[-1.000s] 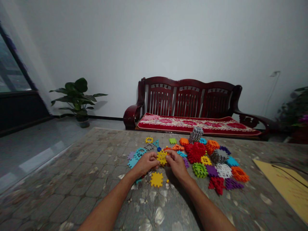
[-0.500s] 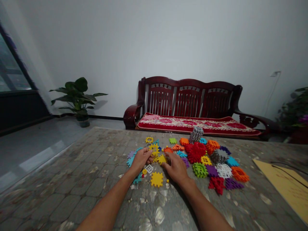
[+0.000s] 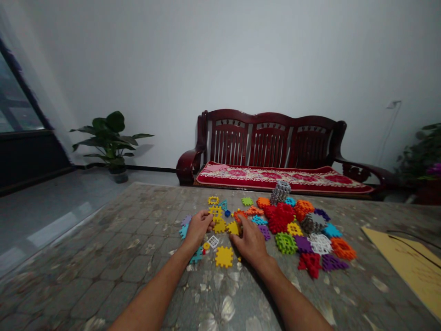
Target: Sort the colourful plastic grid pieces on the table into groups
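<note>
Pinched in my left hand (image 3: 199, 228) is a yellow toothed window-frame piece (image 3: 215, 212), held upright. Just below it lies a flat yellow toothed piece (image 3: 219, 225). My right hand (image 3: 251, 240) has its thumb and fingers closed around the right edge of another yellow toothed tile (image 3: 233, 228). A square yellow tile (image 3: 224, 257) lies flat between my forearms. Near my left hand are a white lattice piece (image 3: 213, 242), a small yellow ring (image 3: 206, 246) and a teal piece (image 3: 196, 255). A small blue piece (image 3: 227, 213) sits between the hands, farther back.
To the right is a pile of interlocking pieces, with red blocks (image 3: 279, 218), a grey stack (image 3: 280, 192) and a green block (image 3: 285, 243). A yellow board (image 3: 406, 271) with a black cord lies at the right. A wooden bench (image 3: 272, 147) stands behind the table (image 3: 103, 257).
My left hand has shifted slightly left with the yellow window-frame piece, uncovering the small blue piece and the flat yellow piece below. My right hand has barely moved.
</note>
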`<move>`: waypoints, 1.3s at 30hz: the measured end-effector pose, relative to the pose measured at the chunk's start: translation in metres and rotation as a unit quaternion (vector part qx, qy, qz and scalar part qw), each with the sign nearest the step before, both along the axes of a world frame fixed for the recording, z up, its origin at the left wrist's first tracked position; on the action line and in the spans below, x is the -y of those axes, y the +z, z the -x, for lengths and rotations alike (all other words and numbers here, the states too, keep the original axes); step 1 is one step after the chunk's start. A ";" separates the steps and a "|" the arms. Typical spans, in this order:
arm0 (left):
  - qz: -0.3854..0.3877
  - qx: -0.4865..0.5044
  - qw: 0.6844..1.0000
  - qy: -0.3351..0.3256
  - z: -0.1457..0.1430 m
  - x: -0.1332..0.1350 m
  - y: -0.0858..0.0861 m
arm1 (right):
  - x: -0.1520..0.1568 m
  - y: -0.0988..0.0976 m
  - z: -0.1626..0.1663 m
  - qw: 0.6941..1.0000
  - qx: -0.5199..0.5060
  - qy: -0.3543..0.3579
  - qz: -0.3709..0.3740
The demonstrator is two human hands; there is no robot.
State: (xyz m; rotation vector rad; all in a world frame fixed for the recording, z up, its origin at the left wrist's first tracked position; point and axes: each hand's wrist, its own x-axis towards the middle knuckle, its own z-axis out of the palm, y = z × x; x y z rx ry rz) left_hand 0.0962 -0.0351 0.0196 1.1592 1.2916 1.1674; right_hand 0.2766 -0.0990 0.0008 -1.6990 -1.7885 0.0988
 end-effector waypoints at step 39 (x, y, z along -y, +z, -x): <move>-0.115 -0.173 0.973 0.102 0.039 -0.019 0.010 | -0.011 -0.014 -0.002 0.993 -0.081 0.063 -0.059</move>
